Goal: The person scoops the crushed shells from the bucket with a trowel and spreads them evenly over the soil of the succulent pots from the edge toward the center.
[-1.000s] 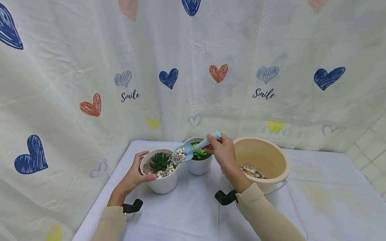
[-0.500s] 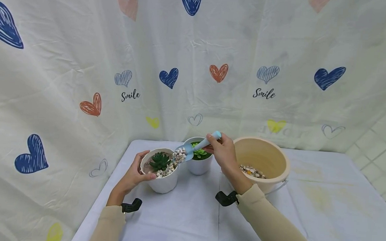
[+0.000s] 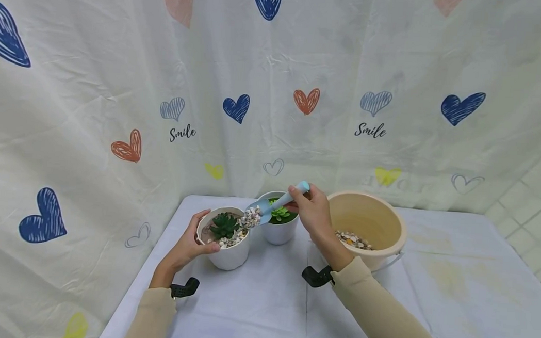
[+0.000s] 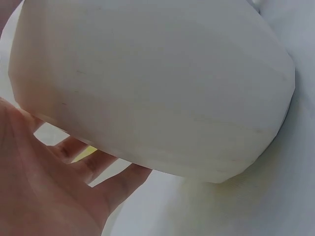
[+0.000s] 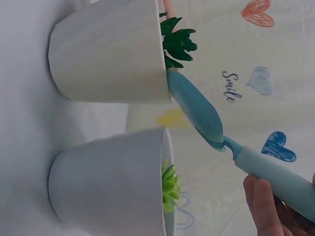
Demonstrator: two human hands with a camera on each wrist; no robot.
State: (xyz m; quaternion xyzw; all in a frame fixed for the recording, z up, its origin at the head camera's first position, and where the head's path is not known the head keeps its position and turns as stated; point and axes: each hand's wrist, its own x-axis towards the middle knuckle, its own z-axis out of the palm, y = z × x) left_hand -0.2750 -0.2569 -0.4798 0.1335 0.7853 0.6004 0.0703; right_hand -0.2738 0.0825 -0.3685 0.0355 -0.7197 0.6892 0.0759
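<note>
Blue scoop (image 5: 201, 109) of pebbles (image 3: 251, 217), perhaps against left pot (image 3: 229, 258)

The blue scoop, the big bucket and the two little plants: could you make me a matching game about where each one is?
Things
1. dark green plant
2. blue scoop
3. light green plant
4. beige bucket

Places
A. in the rear pot
B. in the front pot, held by the left hand
C. right of both pots
D. in the right hand

Pairs: 1-B, 2-D, 3-A, 4-C
</note>
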